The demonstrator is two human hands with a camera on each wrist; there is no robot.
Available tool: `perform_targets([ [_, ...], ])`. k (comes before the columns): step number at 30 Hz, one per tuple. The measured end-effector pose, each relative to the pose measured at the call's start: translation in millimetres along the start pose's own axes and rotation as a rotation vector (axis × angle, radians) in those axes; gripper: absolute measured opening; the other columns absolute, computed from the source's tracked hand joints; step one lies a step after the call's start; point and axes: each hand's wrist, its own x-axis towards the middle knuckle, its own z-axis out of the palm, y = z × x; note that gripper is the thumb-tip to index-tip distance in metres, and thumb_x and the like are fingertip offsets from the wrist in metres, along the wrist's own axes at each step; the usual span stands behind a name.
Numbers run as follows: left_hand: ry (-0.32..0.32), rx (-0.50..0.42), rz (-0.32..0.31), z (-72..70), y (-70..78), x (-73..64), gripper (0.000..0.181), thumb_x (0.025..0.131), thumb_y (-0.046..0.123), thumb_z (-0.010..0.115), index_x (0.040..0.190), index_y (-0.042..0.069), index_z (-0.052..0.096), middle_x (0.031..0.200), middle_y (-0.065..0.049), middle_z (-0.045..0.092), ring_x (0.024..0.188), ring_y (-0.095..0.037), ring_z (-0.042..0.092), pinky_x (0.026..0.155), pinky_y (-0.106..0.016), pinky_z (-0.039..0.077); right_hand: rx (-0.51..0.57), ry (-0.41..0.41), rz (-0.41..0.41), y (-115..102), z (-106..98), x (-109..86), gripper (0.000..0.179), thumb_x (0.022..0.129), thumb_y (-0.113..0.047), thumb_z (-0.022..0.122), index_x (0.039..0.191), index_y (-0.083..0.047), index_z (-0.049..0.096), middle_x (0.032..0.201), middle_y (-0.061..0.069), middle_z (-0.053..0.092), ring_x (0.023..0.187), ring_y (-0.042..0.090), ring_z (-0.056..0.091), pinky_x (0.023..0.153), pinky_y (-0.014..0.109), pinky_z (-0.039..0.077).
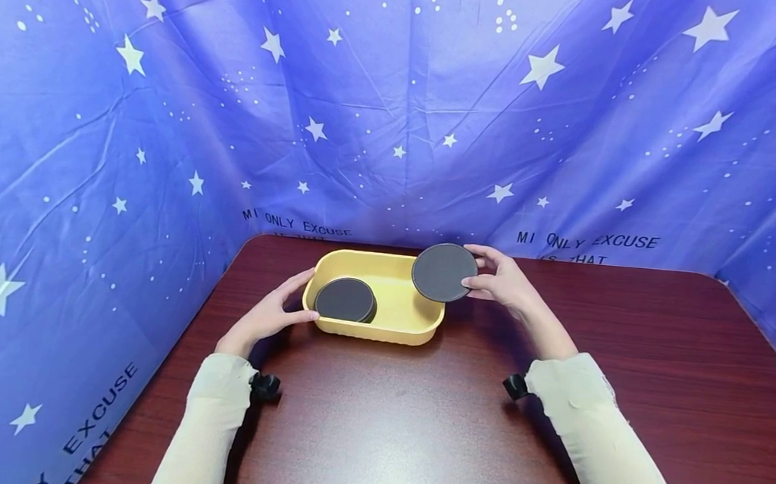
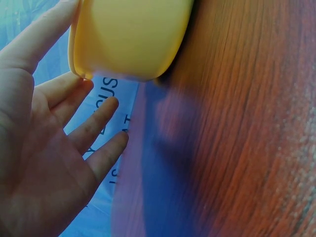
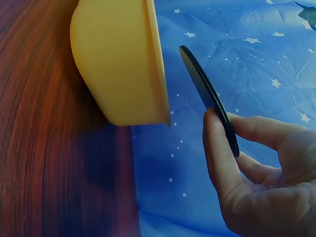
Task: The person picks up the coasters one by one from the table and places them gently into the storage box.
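Observation:
On the table sits a yellow oblong basin point(image 1: 394, 335) with rounded ends. My left hand point(image 1: 268, 315) holds its left end, thumb at the near rim and index finger at the far side; in the left wrist view the other fingers stand spread apart from it. Inside the basin, at the left, lie black round coasters point(image 1: 345, 299), seemingly stacked; how many is hidden. My right hand point(image 1: 503, 281) pinches another black round coaster point(image 1: 442, 273) by its right edge, thumb on one face and fingers behind. That coaster is tilted above the basin's right end, apart from its rim in the right wrist view point(image 3: 210, 94).
The dark red wood-grain table point(image 1: 374, 423) reaches a blue curtain point(image 1: 399, 106) with white stars at the back and sides. Black wrist straps with mounts point(image 1: 265, 387) sit at both pale sleeves point(image 1: 210, 418).

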Motion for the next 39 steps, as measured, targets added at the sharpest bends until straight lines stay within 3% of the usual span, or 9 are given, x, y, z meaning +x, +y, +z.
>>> perform_targets([
  [3, 0.005, -0.007, 0.006, 1.1, -13.4, 4.6, 0.083, 0.089, 0.018, 0.075, 0.158, 0.012, 0.028, 0.166, -0.012, 0.023, 0.154, -0.037, 0.019, 0.121, -0.062, 0.022, -0.032, 0.004, 0.029, -1, 5, 3.2, 0.073, 0.084, 0.005, 0.066, 0.151, 0.001, 0.036, 0.116, 0.015, 0.056, 0.077, 0.006, 0.068, 0.075, 0.028, 0.062],
  [7, 0.003, -0.018, 0.014, 0.6, -18.7, 6.0, 0.083, 0.088, 0.021, 0.076, 0.158, 0.016, 0.030, 0.166, -0.008, 0.025, 0.153, -0.035, 0.020, 0.121, -0.061, 0.023, -0.045, 0.006, 0.062, 0, 11, 8.4, 0.073, 0.087, 0.009, 0.063, 0.153, 0.001, 0.033, 0.123, 0.024, 0.052, 0.076, 0.006, 0.067, 0.077, 0.028, 0.062],
  [20, 0.002, -0.006, 0.011, 0.3, -19.1, 6.4, 0.082, 0.089, 0.024, 0.076, 0.157, 0.017, 0.031, 0.166, -0.008, 0.024, 0.154, -0.034, 0.019, 0.121, -0.061, 0.022, -0.039, -0.028, 0.076, 0, 32, 17.7, 0.072, 0.088, 0.010, 0.063, 0.153, -0.001, 0.034, 0.127, 0.026, 0.052, 0.079, 0.007, 0.068, 0.082, 0.033, 0.062],
  [31, 0.000, -0.003, 0.014, 0.5, -17.7, 5.2, 0.084, 0.089, 0.024, 0.076, 0.158, 0.016, 0.029, 0.166, -0.008, 0.024, 0.153, -0.036, 0.021, 0.120, -0.062, 0.024, -0.041, -0.035, 0.081, 3, 53, 23.8, 0.071, 0.086, 0.009, 0.064, 0.151, -0.001, 0.037, 0.124, 0.023, 0.055, 0.078, 0.007, 0.066, 0.074, 0.028, 0.062],
  [39, 0.000, -0.004, 0.011, 0.6, -17.5, 5.2, 0.084, 0.089, 0.025, 0.076, 0.158, 0.016, 0.029, 0.166, -0.008, 0.024, 0.153, -0.036, 0.022, 0.120, -0.062, 0.024, -0.058, -0.046, 0.078, 7, 65, 29.1, 0.070, 0.085, 0.011, 0.064, 0.150, -0.001, 0.040, 0.120, 0.021, 0.054, 0.076, 0.007, 0.066, 0.082, 0.044, 0.061],
])
